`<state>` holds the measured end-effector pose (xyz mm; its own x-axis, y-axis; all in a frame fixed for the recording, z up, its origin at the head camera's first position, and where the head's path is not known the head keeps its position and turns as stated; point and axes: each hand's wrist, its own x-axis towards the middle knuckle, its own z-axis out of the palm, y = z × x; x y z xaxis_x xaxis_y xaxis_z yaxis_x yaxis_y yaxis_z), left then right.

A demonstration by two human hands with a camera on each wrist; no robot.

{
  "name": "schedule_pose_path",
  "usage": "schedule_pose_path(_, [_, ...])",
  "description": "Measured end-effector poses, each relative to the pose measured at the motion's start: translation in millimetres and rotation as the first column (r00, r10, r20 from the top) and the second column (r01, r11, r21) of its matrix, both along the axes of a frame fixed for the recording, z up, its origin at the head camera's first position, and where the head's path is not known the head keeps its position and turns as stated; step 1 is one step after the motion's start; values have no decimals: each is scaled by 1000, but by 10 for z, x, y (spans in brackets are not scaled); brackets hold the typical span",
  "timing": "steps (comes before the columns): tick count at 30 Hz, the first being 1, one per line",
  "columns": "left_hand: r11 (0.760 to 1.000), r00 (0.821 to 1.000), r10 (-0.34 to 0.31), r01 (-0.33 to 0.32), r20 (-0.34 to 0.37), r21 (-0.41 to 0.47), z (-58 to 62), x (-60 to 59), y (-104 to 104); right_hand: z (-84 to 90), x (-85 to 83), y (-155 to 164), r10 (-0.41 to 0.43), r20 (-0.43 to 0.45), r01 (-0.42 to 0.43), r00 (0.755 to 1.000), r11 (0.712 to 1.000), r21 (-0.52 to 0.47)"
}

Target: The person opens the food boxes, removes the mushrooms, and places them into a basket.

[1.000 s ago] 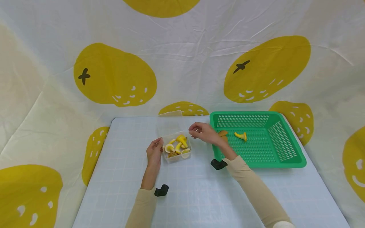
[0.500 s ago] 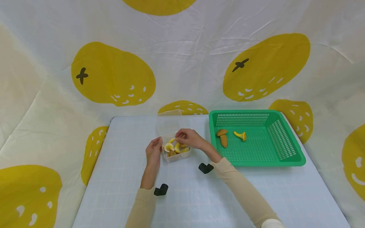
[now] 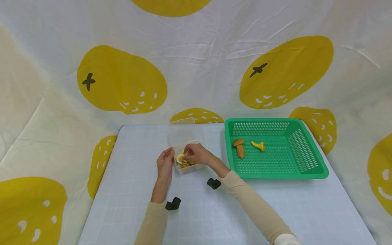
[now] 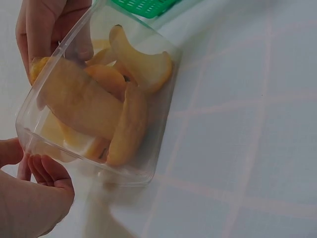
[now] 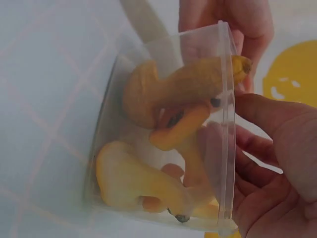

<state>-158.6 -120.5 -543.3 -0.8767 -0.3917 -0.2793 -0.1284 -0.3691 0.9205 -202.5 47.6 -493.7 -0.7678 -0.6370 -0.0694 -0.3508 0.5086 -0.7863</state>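
Observation:
In the head view, a small clear plastic box (image 3: 187, 170) stands on the table, filled with brown and yellow mushrooms (image 5: 141, 94). My left hand (image 3: 165, 163) pinches its left side between thumb and fingers. Over the box is my right hand (image 3: 198, 154), fingertips pointing down among the mushrooms beside a white-and-yellow one (image 3: 179, 158). The right wrist view shows those fingers reaching in past the rim, partly behind the cloudy wall. Whether they grip a mushroom cannot be told. The hand hides the box's right part from the head camera.
A green plastic basket (image 3: 275, 166) stands at the right, holding a brown mushroom (image 3: 239, 148) and a yellow mushroom (image 3: 258, 146). Behind the box rises its clear lid (image 3: 182, 131), folded back. A fruit-print cloth (image 3: 199, 75) hangs along the table's far edge.
My right hand has moved left from beside the basket to over the box, its fingers now among the mushrooms. The brown mushroom in the basket has come into full view. My left hand stays put.

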Motion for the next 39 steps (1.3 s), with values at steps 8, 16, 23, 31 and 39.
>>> schedule_pose_path(8, [1000,1000,6,-6,-3,-13,-8,19,-15,-42,33,-61,1,12,-1,1000,1000,-3])
schedule_pose_path(16, [1000,1000,-6,7,23,-23,-16,22,-10,27,60,16,-9,-14,9,1000,1000,-5])
schedule_pose_path(23, [999,999,-17,18,30,-34,-6,18,-14,58,24,169,16,-43,-17,999,1000,-13])
schedule_pose_path(31, [999,1000,-16,16,16,-28,22,24,8,161,30,419,22,-3,-22,1000,998,-63])
schedule_pose_path(39, [1000,1000,-10,10,7,-19,9,20,-2,272,36,706,-24,77,32,997,994,-105])
